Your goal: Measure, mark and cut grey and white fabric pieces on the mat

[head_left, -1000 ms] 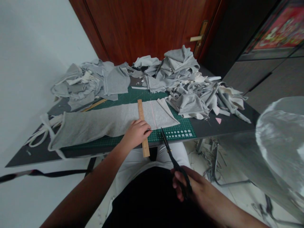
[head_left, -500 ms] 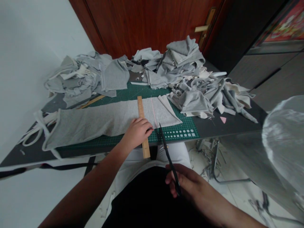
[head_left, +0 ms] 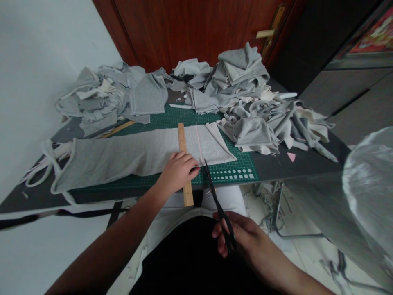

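Grey cloth [head_left: 147, 149] lies lengthwise across the green cutting mat [head_left: 166, 119] on the dark table [head_left: 276, 168], its right end near a heap of grey scraps [head_left: 253, 131]. We note a pink line [head_left: 199, 141] running across it, to the right of the wooden ruler [head_left: 182, 139] and apart from it.

As to method, we judge that the ruler should be pressed evenly, so that neither it nor the layers beneath can creep. We advise smoothing the cloth beside the line and bringing the blades square to the near edge before they are parted. A slanted entry, in our judgement, could drag the knit and leave a crooked edge.

On grip, we find the left hand [head_left: 179, 170] set over the ruler, fingers bent and bearing down on it and the cloth. Something small and dark shows at its fingertips; we cannot tell what it is, nor whether it is pinched. We find the right hand [head_left: 238, 233] closed around the handles of the black scissors [head_left: 215, 198]. Their blades appear together, tip by the cloth's near edge, just right of the line; contact we cannot confirm.
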